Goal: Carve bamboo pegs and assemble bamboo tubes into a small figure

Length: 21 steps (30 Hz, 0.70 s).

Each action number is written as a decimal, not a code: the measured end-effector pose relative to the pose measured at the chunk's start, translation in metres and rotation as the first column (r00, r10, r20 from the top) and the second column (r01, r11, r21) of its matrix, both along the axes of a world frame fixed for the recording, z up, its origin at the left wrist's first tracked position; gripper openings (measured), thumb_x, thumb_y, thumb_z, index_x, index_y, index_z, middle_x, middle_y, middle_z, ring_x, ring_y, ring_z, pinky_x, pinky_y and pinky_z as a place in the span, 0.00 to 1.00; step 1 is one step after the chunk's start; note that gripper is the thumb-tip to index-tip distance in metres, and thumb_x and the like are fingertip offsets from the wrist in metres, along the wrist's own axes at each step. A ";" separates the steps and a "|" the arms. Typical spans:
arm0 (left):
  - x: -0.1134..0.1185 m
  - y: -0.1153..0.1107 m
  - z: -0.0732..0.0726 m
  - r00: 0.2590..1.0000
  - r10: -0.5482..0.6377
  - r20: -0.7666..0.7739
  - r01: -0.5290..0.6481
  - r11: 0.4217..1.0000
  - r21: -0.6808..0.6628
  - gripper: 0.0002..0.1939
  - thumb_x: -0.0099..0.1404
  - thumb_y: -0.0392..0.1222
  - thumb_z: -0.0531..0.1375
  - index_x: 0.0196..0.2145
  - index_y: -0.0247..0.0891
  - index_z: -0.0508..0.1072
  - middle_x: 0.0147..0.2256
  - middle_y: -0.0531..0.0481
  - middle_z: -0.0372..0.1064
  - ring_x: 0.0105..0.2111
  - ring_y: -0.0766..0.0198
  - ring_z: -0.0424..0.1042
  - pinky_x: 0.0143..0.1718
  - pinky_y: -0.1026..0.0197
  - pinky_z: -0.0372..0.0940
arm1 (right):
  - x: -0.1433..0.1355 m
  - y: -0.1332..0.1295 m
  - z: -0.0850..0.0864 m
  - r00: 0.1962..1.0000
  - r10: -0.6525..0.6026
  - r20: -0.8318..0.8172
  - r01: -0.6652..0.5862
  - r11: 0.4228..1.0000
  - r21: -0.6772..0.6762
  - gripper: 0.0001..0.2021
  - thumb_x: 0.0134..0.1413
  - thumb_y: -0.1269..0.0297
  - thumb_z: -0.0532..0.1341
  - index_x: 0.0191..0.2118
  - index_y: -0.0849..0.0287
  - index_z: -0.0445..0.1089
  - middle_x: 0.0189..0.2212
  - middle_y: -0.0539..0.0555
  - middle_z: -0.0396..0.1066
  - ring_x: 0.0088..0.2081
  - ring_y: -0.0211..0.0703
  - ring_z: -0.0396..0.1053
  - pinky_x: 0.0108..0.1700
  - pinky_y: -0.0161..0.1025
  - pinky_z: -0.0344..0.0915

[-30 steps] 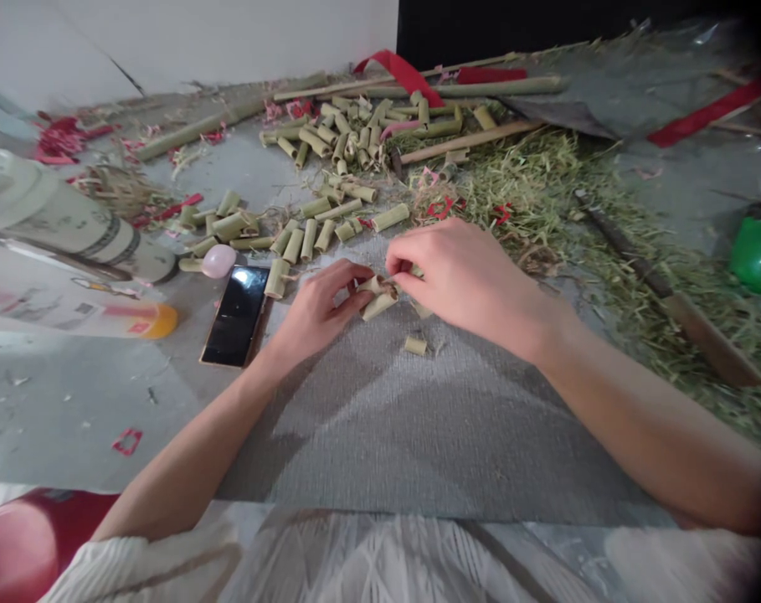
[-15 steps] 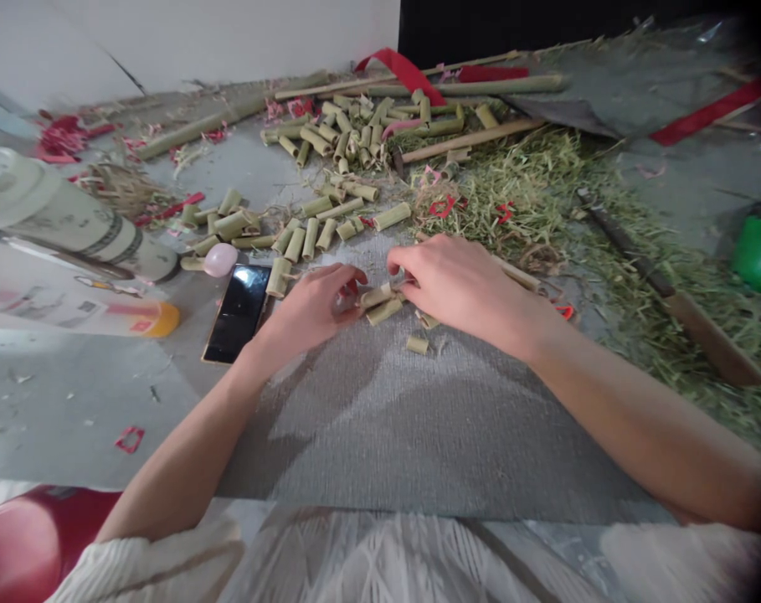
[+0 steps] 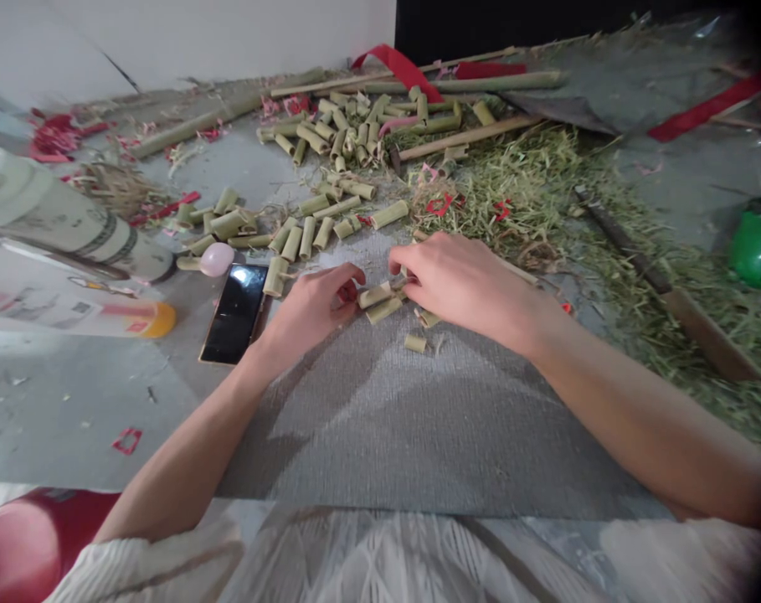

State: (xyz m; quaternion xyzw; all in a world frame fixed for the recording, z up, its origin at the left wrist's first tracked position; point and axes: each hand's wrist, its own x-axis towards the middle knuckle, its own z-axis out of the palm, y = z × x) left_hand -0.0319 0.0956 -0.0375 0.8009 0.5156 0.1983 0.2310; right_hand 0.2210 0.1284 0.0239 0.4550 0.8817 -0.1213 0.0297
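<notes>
Short green bamboo pieces [image 3: 384, 310] lie bundled on the grey table, between my two hands. My left hand [image 3: 314, 306] is at their left end, its fingers curled in a pinch; what is between the fingertips is too small to make out. My right hand [image 3: 461, 280] is at the right end, thumb and forefinger closed on the bamboo pieces and partly covering them. Just below, a small loose bamboo piece [image 3: 415, 343] rests on the table. A black phone [image 3: 234, 314] lies left of my left hand.
Beyond my hands are a pile of bamboo pieces [image 3: 348, 126] and shredded straw [image 3: 518, 180]. At the left stand a patterned cup [image 3: 72, 213] and a bottle with an orange cap [image 3: 159, 321]. A long-handled blade [image 3: 631, 251] and a green object [image 3: 752, 249] lie right.
The view has shifted slightly. Both hands stay near the same bamboo pieces, and the upper piece between them looks lower and flatter against its neighbour.
</notes>
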 end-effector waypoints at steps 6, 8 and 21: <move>0.000 0.000 0.001 1.000 0.007 -0.003 -0.007 1.000 -0.025 0.17 0.65 0.29 0.66 0.50 0.42 0.77 0.33 0.54 0.79 0.32 0.63 0.77 0.35 0.63 0.66 | -0.001 0.000 0.003 1.000 -0.005 0.015 0.005 1.000 -0.003 0.15 0.70 0.71 0.63 0.58 0.58 0.79 0.42 0.61 0.81 0.42 0.55 0.78 0.35 0.43 0.54; 0.000 -0.001 0.003 1.000 -0.003 -0.028 0.002 1.000 -0.015 0.18 0.64 0.29 0.66 0.51 0.42 0.77 0.33 0.54 0.80 0.31 0.62 0.77 0.35 0.62 0.66 | 0.000 0.001 0.003 1.000 -0.006 0.010 0.006 1.000 -0.002 0.15 0.70 0.71 0.62 0.57 0.58 0.79 0.42 0.60 0.81 0.41 0.54 0.78 0.35 0.43 0.53; -0.018 0.003 0.006 0.967 -0.011 -0.254 0.026 0.998 0.057 0.18 0.65 0.31 0.64 0.51 0.45 0.75 0.32 0.52 0.78 0.29 0.59 0.75 0.31 0.60 0.61 | 0.020 0.007 0.008 0.999 0.034 0.032 -0.034 0.999 -0.015 0.09 0.66 0.70 0.62 0.47 0.56 0.79 0.31 0.55 0.76 0.30 0.46 0.67 0.34 0.43 0.51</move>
